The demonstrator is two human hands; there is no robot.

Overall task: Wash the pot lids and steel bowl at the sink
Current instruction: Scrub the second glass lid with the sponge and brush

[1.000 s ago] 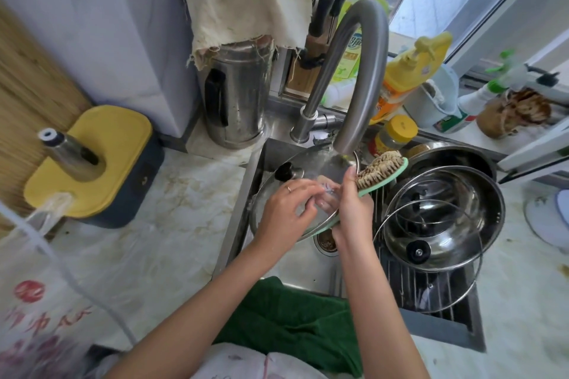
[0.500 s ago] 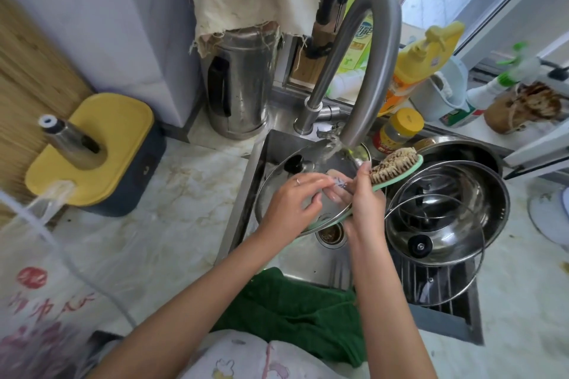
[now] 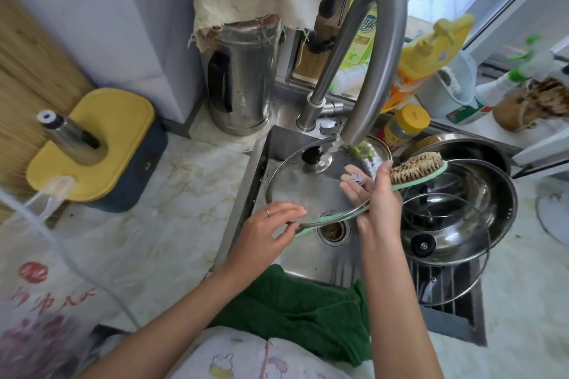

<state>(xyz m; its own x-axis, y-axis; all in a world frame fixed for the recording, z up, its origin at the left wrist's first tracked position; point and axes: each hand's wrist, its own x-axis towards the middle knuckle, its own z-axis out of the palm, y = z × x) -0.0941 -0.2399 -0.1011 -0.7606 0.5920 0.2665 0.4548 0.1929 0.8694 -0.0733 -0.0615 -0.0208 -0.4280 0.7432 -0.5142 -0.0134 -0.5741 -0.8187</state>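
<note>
**Lid rinse under the tap: left hand has shifted from glass to rim.**

In the sink, the tilted lid sits under the running tap. The left hand, rubbing mid-glass a moment ago, now pinches the lower rim, so scrubbing probably gives way to rinsing. The right hand thumb-clamps the brush, fingers flat behind the glass. Bowl and second lid crowd the right side.
</note>
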